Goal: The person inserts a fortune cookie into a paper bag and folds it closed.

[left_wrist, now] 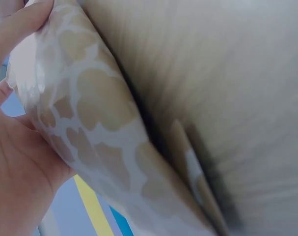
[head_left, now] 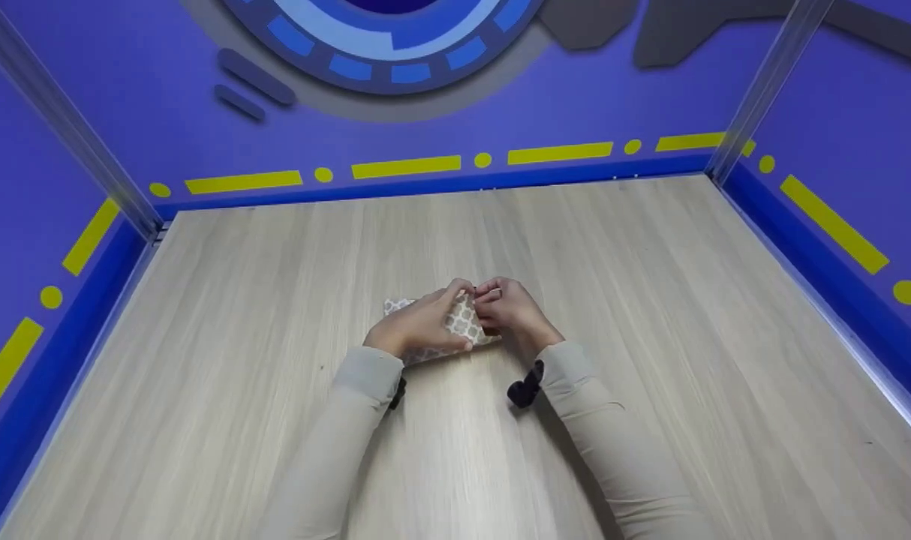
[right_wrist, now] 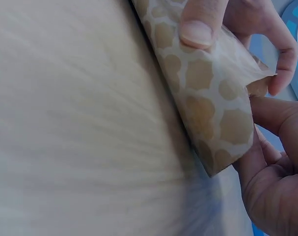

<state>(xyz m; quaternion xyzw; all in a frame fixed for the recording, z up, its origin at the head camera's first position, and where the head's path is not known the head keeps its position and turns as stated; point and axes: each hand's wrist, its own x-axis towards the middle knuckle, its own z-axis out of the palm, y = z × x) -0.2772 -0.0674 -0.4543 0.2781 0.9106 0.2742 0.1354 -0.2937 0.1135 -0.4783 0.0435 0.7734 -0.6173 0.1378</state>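
Left hand (head_left: 422, 322) and right hand (head_left: 517, 311) hold a patterned wrap (head_left: 464, 321) at the worktop (head_left: 238, 375).
In the head view, it is near the middle of this wood-grain surface, between the hands. In the left wrist view, it is glossy, with beige four-lobed shapes; the left fingers (left_wrist: 22, 28) grip around it. In the right wrist view, the right fingers (right_wrist: 276, 112) pinch its end beside a raised flap (right_wrist: 260, 86); its contents I cannot tell.
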